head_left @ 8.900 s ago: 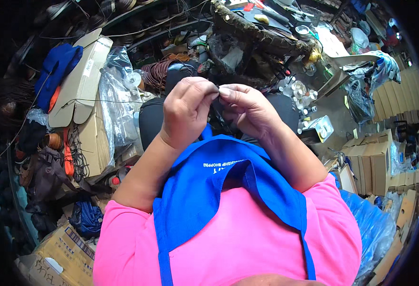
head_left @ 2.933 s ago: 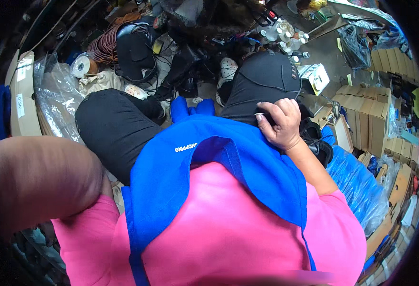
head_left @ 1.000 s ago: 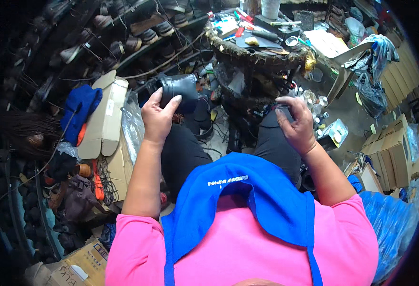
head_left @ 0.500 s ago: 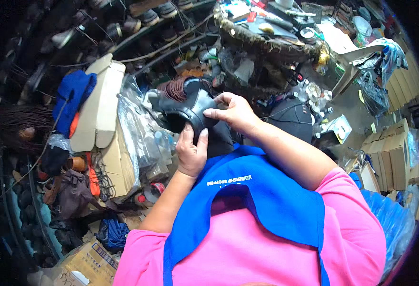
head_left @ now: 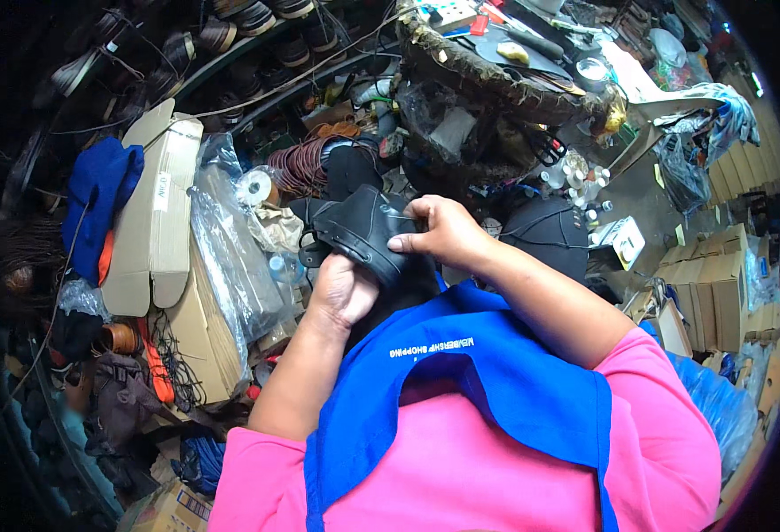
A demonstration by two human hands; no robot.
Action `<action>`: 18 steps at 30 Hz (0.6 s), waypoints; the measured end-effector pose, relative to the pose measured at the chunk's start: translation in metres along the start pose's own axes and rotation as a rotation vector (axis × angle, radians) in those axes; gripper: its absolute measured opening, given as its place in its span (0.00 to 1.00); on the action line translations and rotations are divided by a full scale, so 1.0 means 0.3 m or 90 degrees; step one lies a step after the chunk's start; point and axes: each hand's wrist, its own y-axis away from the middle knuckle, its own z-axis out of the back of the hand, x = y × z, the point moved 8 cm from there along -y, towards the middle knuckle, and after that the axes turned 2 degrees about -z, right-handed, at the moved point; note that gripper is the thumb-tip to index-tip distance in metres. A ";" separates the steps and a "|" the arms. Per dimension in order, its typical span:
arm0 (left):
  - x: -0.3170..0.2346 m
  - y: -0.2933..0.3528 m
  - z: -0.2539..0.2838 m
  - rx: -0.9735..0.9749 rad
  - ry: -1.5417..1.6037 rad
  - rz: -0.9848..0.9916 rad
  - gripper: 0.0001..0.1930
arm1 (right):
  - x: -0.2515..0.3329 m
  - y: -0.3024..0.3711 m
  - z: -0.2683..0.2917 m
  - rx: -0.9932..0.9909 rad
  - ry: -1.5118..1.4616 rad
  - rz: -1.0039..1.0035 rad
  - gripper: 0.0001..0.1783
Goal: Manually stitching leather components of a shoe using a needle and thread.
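Note:
A black leather shoe [head_left: 361, 229] is held up in front of my blue apron, turned on its side. My left hand [head_left: 346, 291] grips it from below, its fingers hidden behind or inside the shoe. From the right, my right hand [head_left: 448, 232] pinches the shoe's right end, with the thumb on the near face and the fingers over the top. The dark colour hides the detail of the shoe's far side. Just beyond it lie a coil of brown cord [head_left: 297, 168] and a roll of white tape or thread [head_left: 254, 187].
Flattened cardboard [head_left: 155, 213] and clear plastic sheeting [head_left: 239, 239] lie to the left. A cluttered round work table [head_left: 496, 89] stands ahead, with racks of shoes [head_left: 248, 18] at the far left. Several small bottles [head_left: 581, 177] and cardboard boxes [head_left: 705, 275] are on the right.
The shoe has tilted and turned in my hands. My left hand has rolled so its thumb no longer lies on the near face. The view has shifted slightly.

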 end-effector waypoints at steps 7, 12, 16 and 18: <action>0.001 -0.056 -0.041 0.111 0.117 0.050 0.21 | 0.008 -0.043 -0.024 0.066 -0.043 0.039 0.17; -0.038 -0.068 -0.050 0.093 -0.048 -0.012 0.19 | 0.024 -0.023 -0.006 0.145 -0.213 -0.061 0.12; -0.053 -0.073 -0.082 0.123 -0.062 -0.018 0.18 | 0.112 0.004 0.075 0.055 -0.080 0.050 0.17; -0.058 -0.060 -0.129 0.211 0.003 -0.004 0.21 | 0.156 0.028 0.093 0.066 -0.099 0.101 0.17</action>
